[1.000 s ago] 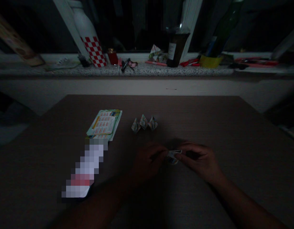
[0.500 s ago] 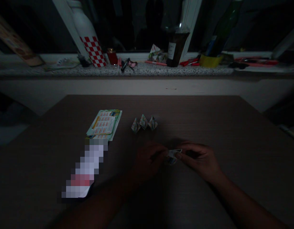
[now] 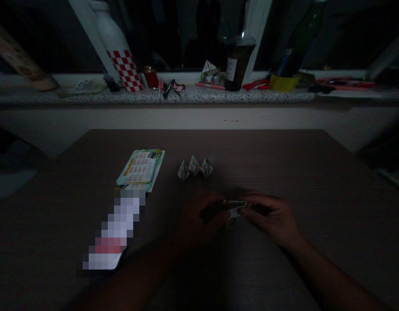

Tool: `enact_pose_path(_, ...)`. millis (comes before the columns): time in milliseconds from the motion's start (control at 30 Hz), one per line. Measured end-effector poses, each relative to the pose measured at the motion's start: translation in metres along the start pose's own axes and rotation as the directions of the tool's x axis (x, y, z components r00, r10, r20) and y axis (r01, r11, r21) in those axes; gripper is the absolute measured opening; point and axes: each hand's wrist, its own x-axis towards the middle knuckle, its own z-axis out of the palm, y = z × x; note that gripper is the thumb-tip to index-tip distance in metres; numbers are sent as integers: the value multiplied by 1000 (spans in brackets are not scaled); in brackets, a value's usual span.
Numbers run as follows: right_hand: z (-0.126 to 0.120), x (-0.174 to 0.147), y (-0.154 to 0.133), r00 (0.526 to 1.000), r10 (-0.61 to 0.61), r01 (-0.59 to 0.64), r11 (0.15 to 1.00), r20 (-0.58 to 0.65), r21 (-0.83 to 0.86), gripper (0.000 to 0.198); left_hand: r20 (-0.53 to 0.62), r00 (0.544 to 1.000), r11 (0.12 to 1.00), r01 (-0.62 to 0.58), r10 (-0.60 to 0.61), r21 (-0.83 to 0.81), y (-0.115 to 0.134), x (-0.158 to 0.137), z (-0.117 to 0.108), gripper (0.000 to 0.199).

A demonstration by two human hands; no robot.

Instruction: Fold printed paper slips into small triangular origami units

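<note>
Between my two hands, just above the dark table, is a small piece of folded printed paper (image 3: 235,209). My left hand (image 3: 202,218) pinches its left side, thumb below and fingers above. From the other side my right hand (image 3: 272,216) grips the paper's right edge between thumb and fingers. The top of the fold stands a little apart, like a narrow pocket. Beyond my left hand, several small pointed folded-paper pieces (image 3: 194,166) sit in a row. Dim light hides the finer creases.
Left on the table (image 3: 267,160) lies a stack of printed sheets (image 3: 139,168), with a blurred-out flat object (image 3: 116,231) nearer me. Along the windowsill (image 3: 186,96) stand a red-checked white bottle (image 3: 126,69), a dark plastic cup (image 3: 240,60), a small red jar (image 3: 150,77) and a green bottle (image 3: 304,43).
My left fingers and thumb have spread somewhat along the paper, and its top fold shows wider. The right hand keeps its grip almost unmoved.
</note>
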Motion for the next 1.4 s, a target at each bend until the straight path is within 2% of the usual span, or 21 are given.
enact_pose_path(233,0,0,-4,992,-22,15,998,124,54,13,-22,999,998,42,-41,41,-1,-1,4,19)
enact_pose_path(433,3,0,-8,959,-59,36,996,278,87,20,54,989,989,131,-134,67,-2,2,10,19)
enact_pose_path(733,2,0,-9,932,-53,38,998,358,48,26,89,992,995,94,-91,-22,-3,3,7,16)
enact_pose_path(933,4,0,-13,889,-40,33,999,456,22,30,68,992,994,111,-111,3,-2,2,9,16)
enact_pose_path(1067,7,0,-13,894,-45,30,999,446,41,28,31,990,990,138,-138,12,-4,2,10,16)
enact_pose_path(1200,6,0,-9,910,-17,-10,998,413,63,25,67,988,988,145,-141,-53,-3,4,10,18)
enact_pose_path(1400,0,-1,-4,962,-5,-8,999,275,45,20,92,974,962,219,-206,-165,0,4,2,25)
